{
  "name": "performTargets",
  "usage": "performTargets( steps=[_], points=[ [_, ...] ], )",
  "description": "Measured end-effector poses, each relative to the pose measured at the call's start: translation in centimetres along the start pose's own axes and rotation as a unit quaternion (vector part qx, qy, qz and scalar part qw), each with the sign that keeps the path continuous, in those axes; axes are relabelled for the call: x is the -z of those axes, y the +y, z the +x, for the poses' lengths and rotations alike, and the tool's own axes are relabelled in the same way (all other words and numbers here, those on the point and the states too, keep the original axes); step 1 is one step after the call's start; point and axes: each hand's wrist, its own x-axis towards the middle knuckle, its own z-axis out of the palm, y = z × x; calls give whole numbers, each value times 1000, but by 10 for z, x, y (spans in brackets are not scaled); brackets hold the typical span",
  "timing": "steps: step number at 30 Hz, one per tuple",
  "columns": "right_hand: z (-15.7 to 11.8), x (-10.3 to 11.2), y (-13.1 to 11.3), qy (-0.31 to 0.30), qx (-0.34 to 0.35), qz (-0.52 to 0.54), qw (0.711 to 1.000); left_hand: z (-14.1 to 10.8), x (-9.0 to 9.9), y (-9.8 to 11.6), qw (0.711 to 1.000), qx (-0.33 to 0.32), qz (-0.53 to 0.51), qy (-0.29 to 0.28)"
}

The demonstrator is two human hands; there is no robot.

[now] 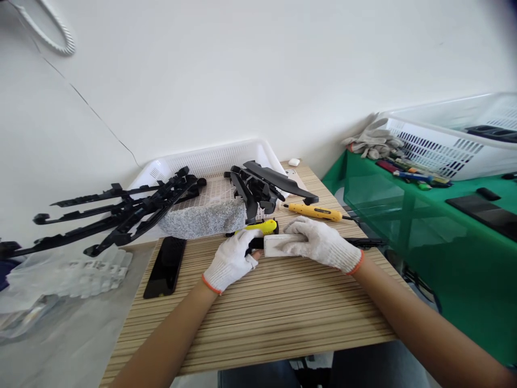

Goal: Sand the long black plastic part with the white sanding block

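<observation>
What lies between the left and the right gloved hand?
The head view shows a white block, held by the right hand, and a black piece in the left hand.

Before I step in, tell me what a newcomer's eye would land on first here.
Most likely the long black parts fanned over the left side of the white basket and jutting well past it. Next, mid-table, the right grip, white-gloved, on a white block, with the left grip close by at its left end. Then the bright green cloth on the right.
</observation>
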Motion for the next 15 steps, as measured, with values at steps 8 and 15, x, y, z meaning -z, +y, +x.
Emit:
performTargets(
  steps=[8, 15],
  points=[
    [-1, -4, -3, 59, -93, 0, 994, 2, 0, -1, 999, 31, -8, -24],
    [1, -3, 5, 10, 5, -2, 1000, 1, 1, 0, 1000, 16, -2, -10]
  ],
)
